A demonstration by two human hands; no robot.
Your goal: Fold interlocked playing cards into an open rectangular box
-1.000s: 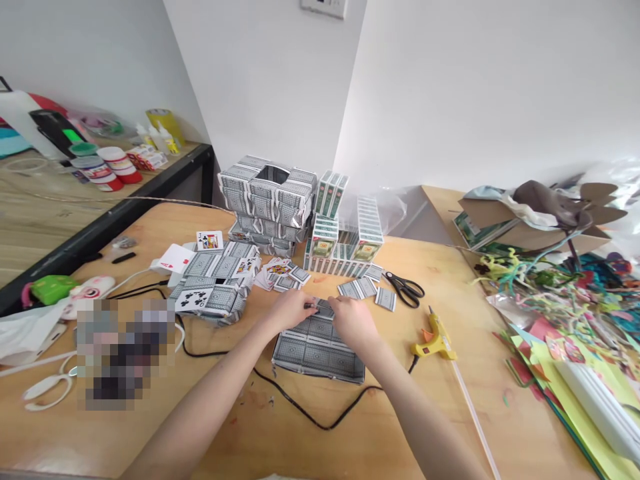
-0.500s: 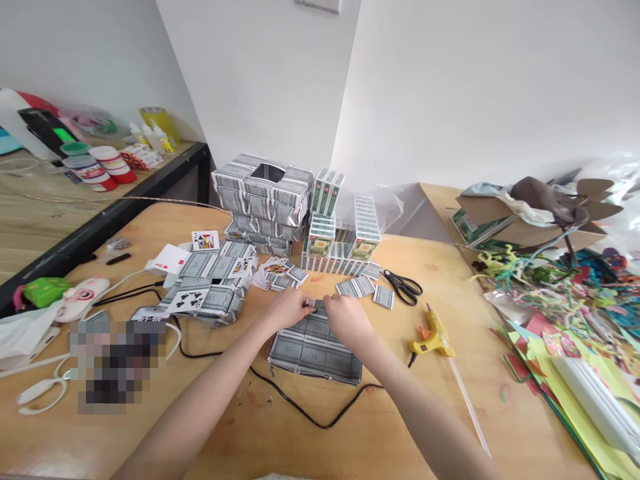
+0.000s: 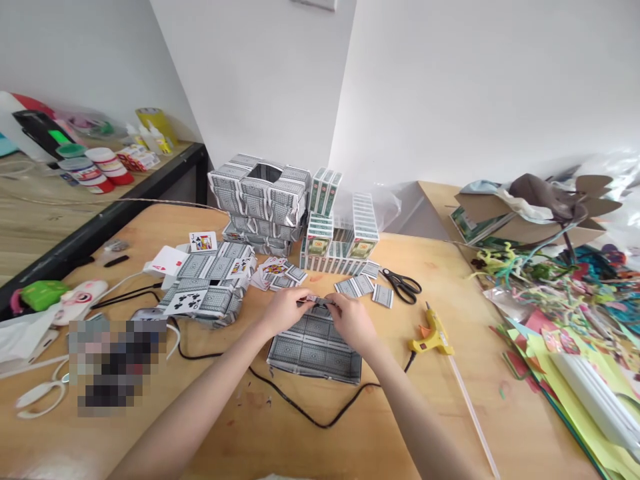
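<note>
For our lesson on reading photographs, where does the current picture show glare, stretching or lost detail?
Head view: pale glare on the wooden table at lower left; head view: coarse pixelated patch at left, hiding what lies there; head view: clear plastic near the right edge, stretched and washed out; head view: tray's card-back pattern, readable.

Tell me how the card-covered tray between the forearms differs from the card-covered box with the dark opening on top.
The tray lies on the table, while the box is raised on similar pieces.
The tray is shallow and open, while the box is closed around its opening.
The left hand and right hand are at the tray; neither touches the box.
Both show grey patterned card backs.
</note>
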